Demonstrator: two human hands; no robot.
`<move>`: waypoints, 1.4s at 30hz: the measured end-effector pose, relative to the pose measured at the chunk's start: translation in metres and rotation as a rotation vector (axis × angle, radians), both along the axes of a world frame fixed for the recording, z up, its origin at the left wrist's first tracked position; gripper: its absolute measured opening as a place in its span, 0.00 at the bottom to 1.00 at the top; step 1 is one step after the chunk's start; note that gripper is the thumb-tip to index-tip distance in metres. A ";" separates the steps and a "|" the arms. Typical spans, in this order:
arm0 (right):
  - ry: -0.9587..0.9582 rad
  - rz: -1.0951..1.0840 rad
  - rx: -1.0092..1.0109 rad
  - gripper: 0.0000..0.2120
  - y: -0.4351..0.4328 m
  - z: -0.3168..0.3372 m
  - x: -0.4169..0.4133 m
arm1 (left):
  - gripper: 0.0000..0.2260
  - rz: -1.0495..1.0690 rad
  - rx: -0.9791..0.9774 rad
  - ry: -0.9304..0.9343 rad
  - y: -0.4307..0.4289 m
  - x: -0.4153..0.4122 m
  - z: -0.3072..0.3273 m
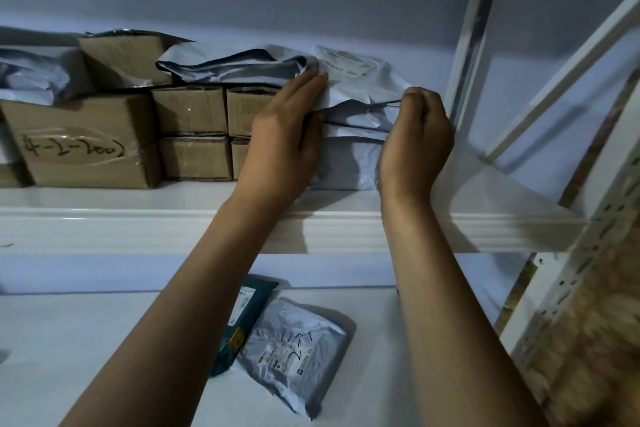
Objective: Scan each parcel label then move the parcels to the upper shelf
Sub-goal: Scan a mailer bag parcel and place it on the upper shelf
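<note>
A person reaches both bare arms up to the upper shelf [138, 229], setting a white mailer [360, 87] on top of a stack of pale mailers [349, 163] at its right end, beside the cardboard boxes [86, 139]. The left hand [287, 135] lies flat, its straight fingers pressed to the mailer's top. The right hand [415, 142] is curled tight, apparently pinching the mailer's right edge, though the fingertips are hidden. On the lower shelf [104, 340] a grey mailer [294, 347] lies label up, touching a teal parcel [242, 315].
</note>
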State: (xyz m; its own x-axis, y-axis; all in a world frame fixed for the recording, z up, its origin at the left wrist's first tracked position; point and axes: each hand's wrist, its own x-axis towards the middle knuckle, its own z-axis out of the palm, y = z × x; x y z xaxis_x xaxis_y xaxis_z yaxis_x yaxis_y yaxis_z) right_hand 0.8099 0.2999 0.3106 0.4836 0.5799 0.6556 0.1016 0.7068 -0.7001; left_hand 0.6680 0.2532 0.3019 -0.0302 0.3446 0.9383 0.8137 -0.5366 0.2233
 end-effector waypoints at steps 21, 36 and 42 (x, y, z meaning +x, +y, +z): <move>-0.109 0.052 -0.118 0.11 -0.001 0.000 -0.003 | 0.30 0.083 -0.085 0.254 -0.004 0.002 -0.001; -0.017 0.134 -0.128 0.23 -0.001 0.000 -0.004 | 0.26 0.131 -0.007 0.204 -0.003 0.001 -0.003; -0.150 0.029 -0.031 0.24 -0.006 -0.001 -0.007 | 0.24 0.136 0.034 0.179 -0.004 0.002 -0.002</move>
